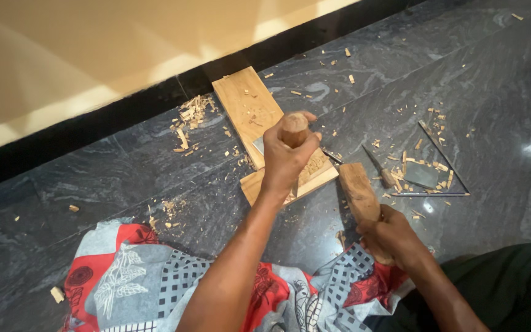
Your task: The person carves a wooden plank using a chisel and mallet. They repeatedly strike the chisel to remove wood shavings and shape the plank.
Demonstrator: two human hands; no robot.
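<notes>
My left hand [286, 157] grips the round wooden handle of a chisel [293, 128], held upright over a long wooden plank [247, 104] lying on the dark stone floor. The near end of the plank [314, 169] shows carved relief beside the hand; the blade is mostly hidden. My right hand [390, 237] holds a thick wooden mallet [357, 190] by its lower end. The mallet lies low, to the right of the plank, with its head pointing toward the carving.
Wood chips [190, 117] litter the floor around the plank. Several thin metal carving tools [440, 147] and a small flat grey stone [421, 175] lie to the right. A red, grey and white patterned cloth [155, 276] covers the near floor. A black skirting and cream wall [62, 55] run behind.
</notes>
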